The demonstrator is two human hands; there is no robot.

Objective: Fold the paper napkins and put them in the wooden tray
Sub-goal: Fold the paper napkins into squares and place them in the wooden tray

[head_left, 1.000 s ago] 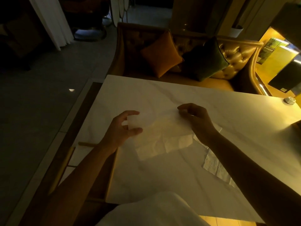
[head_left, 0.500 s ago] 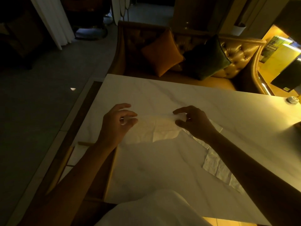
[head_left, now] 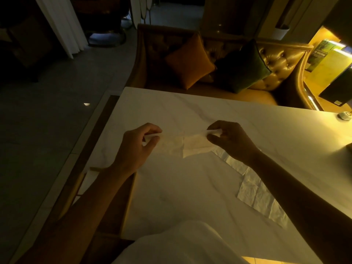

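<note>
Paper napkin (head_left: 187,145) now folded, down on desk (head_left: 186,189); your left hand (head_left: 136,149) and right hand (head_left: 231,141) pinch its ends. Crease next; tray (head_left: 130,201) at 8 o'clock.

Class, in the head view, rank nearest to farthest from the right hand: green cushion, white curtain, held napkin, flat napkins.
1. Held napkin: in the right hand.
2. Flat napkins: right, nearer the person.
3. Green cushion: on sofa.
4. White curtain: far left.
</note>
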